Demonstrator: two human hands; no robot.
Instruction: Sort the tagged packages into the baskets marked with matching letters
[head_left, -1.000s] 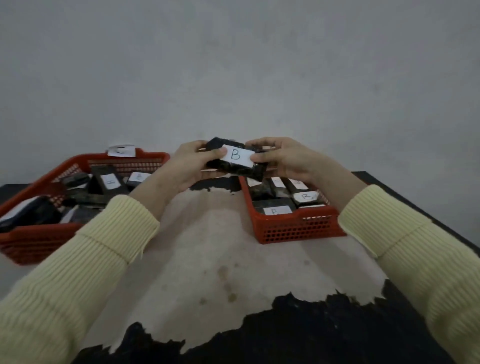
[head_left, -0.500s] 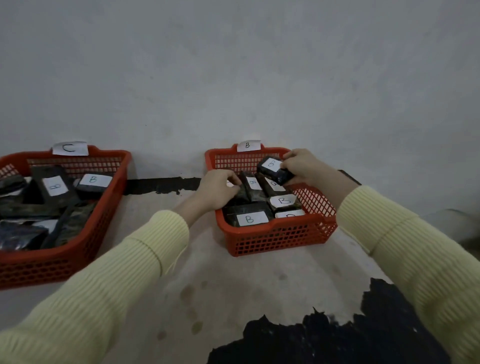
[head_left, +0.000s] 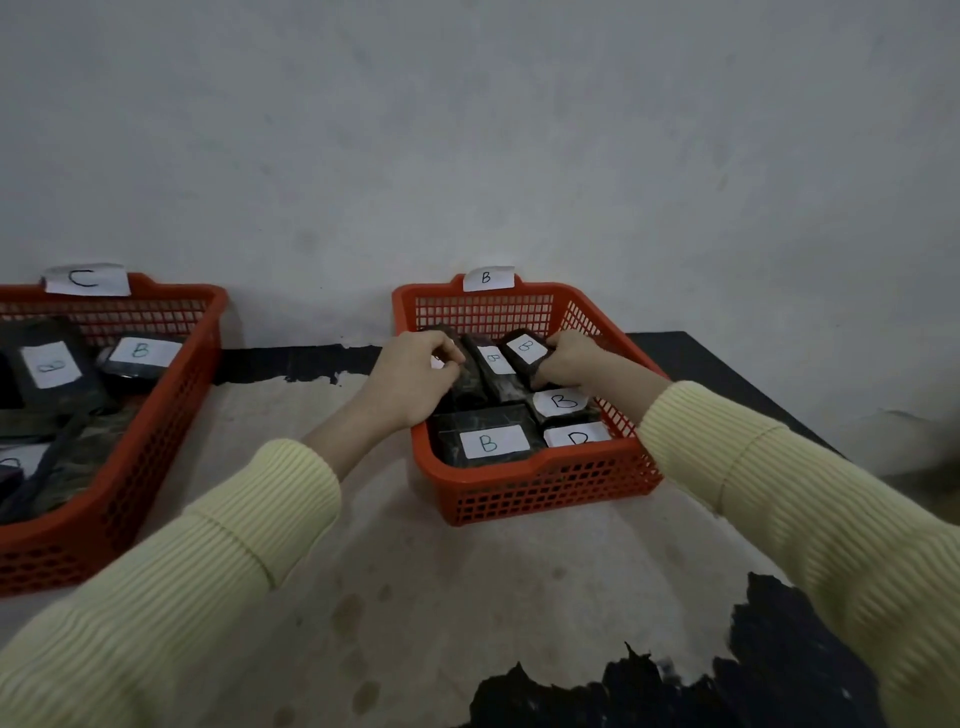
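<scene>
An orange basket (head_left: 545, 488) with a paper tag B (head_left: 487, 277) on its far rim stands at the centre. It holds several dark packages with white B labels. My right hand (head_left: 569, 358) is shut on a black package tagged B (head_left: 524, 349), held low inside the basket over the others. My left hand (head_left: 415, 379) reaches in from the left, its fingers curled on a dark package (head_left: 470, 382) in the basket. A second orange basket (head_left: 156, 415) tagged C (head_left: 85, 279) stands at the left, holding dark packages, some labelled B (head_left: 140, 352).
The baskets stand on a worn table (head_left: 441, 597), pale in the middle and black toward the front and right edges. A grey wall (head_left: 467, 156) rises right behind both baskets. The table's right edge (head_left: 779, 415) runs close beside the B basket.
My hands carried the B package from in front of me into the B basket. My right hand has lowered it among the others; my left hand has gone deeper into the basket.
</scene>
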